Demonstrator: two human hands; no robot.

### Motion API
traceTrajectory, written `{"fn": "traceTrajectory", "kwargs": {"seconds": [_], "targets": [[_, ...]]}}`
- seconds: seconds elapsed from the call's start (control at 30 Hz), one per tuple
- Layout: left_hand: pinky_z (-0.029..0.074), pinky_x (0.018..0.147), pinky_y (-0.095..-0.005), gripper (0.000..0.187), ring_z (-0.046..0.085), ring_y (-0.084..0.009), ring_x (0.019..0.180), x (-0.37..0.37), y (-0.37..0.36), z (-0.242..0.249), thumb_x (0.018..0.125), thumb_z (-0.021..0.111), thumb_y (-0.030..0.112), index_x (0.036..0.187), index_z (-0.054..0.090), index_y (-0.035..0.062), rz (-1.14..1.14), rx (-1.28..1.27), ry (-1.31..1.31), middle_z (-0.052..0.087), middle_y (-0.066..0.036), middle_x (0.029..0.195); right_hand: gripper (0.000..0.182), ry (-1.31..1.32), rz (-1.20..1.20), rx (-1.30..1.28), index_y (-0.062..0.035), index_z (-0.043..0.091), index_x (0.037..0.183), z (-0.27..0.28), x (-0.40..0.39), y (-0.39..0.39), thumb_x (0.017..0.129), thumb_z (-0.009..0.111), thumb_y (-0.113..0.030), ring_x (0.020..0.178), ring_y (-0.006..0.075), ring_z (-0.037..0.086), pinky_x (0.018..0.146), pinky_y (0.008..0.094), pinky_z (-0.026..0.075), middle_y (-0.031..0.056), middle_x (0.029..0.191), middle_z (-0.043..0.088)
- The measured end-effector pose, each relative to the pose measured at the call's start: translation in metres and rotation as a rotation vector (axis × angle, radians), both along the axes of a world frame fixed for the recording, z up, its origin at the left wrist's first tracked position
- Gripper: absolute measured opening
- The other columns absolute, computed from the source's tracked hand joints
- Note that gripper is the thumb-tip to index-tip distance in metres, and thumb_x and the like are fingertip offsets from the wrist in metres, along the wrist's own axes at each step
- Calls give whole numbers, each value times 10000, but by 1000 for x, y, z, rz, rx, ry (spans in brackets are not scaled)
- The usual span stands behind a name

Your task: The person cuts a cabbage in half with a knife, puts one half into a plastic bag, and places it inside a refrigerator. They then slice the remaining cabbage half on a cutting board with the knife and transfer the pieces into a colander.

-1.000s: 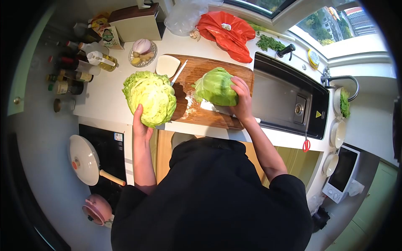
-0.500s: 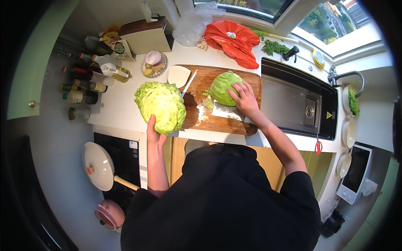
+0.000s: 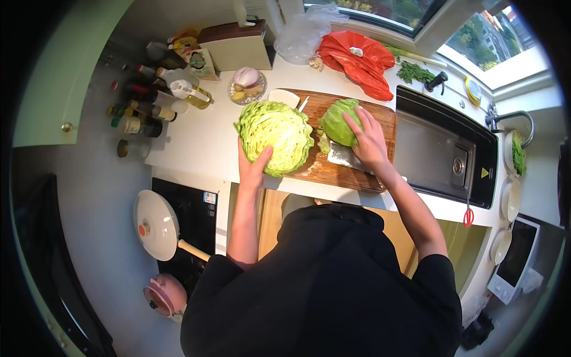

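Note:
My left hand (image 3: 253, 166) grips a cabbage half (image 3: 275, 135), cut face up, over the left end of the wooden cutting board (image 3: 333, 169). My right hand (image 3: 369, 140) presses on the other cabbage half (image 3: 338, 122), which lies on the board. A cleaver blade (image 3: 340, 154) rests flat on the board just under my right hand. A second knife (image 3: 302, 105) lies at the board's far left edge, mostly hidden by the held cabbage.
A sink (image 3: 440, 149) lies right of the board. Bottles (image 3: 140, 113), a bowl with an onion (image 3: 246, 83), a knife block (image 3: 235, 47) and a red bag (image 3: 357, 59) crowd the back. A white pan lid (image 3: 156, 225) sits on the hob at left.
My left hand has carried its cabbage half rightward from the counter to over the board's left end. My right hand stays on the other half.

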State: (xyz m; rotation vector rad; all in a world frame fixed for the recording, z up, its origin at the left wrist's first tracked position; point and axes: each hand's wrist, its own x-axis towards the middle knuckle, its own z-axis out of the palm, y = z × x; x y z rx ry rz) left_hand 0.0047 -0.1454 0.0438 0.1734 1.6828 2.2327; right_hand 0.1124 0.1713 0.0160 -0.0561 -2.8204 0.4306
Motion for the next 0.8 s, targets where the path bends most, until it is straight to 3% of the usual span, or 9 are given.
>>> {"fn": "traceTrajectory", "kwargs": {"seconds": [0.07, 0.13, 0.27, 0.4, 0.47, 0.5, 0.57, 0.7, 0.8], "targets": [[516, 1057, -383, 809, 597, -256, 1269, -13, 15, 26, 893, 790, 130, 1550, 341, -17, -74, -173, 40, 571, -200, 1419, 832, -39, -43, -93, -198, 501, 1524, 6, -3, 8, 743, 752, -53, 1404, 399, 469, 1123, 498, 422, 205, 1539, 464], [554, 1019, -384, 768, 618, -263, 1261, -34, 27, 31, 912, 772, 133, 1543, 358, -7, -200, -65, -150, 584, -197, 1409, 868, 39, -103, -285, -203, 494, 1527, 6, -23, 27, 723, 795, -72, 1376, 391, 505, 1084, 474, 465, 207, 1520, 486], [579, 997, -395, 738, 623, -255, 1274, -62, 55, 1, 937, 755, 188, 1544, 370, 21, -385, -49, -368, 584, -182, 1422, 762, -47, -439, -634, 3, 563, 1439, -1, -49, 87, 848, 812, -408, 1178, 357, 678, 1018, 406, 520, 240, 1279, 691], [575, 979, -370, 765, 624, -243, 1264, -51, 110, -11, 933, 775, 238, 1541, 369, 16, -449, -121, -444, 583, -177, 1425, 669, 59, -571, -1028, -2, 598, 1395, -14, -20, 132, 872, 829, -349, 1067, 238, 716, 928, 359, 561, 152, 1213, 728], [571, 964, -369, 720, 650, -242, 1217, -46, 115, -40, 936, 772, 280, 1516, 439, 11, -423, -229, -348, 620, -158, 1394, 577, 190, -608, -1276, -17, 630, 1350, 4, 28, 127, 899, 822, -321, 1019, 209, 723, 893, 349, 576, 111, 1172, 733], [569, 957, -369, 702, 663, -241, 1193, -46, 138, -52, 938, 770, 301, 1503, 474, 8, -490, -267, -288, 638, -149, 1378, 482, 251, -790, -1433, -30, 645, 1295, 30, 63, 109, 929, 806, -300, 977, 191, 724, 855, 349, 594, 71, 1139, 728], [566, 931, -355, 661, 693, -240, 1128, -41, 140, -46, 927, 782, 341, 1444, 555, -3, -546, -382, -52, 695, -159, 1285, 495, 407, -821, -1624, -18, 629, 1296, 32, 100, 98, 935, 800, -311, 986, 202, 722, 847, 374, 609, 83, 1136, 729], [540, 940, -374, 619, 713, -263, 1079, -49, 136, -47, 907, 792, 349, 1357, 629, -43, -512, -764, 282, 742, -195, 1194, 566, 614, -843, -1711, -12, 571, 1355, 50, 146, 66, 952, 769, -356, 1047, 215, 719, 873, 399, 620, 123, 1224, 705], [520, 988, -405, 642, 699, -315, 1108, -63, 126, -62, 903, 791, 383, 1360, 628, -38, -517, -809, 449, 734, -209, 1211, 590, 842, -870, -1783, -23, 552, 1389, 62, 186, 33, 960, 750, -376, 1080, 238, 711, 936, 426, 605, 130, 1248, 701]]}}
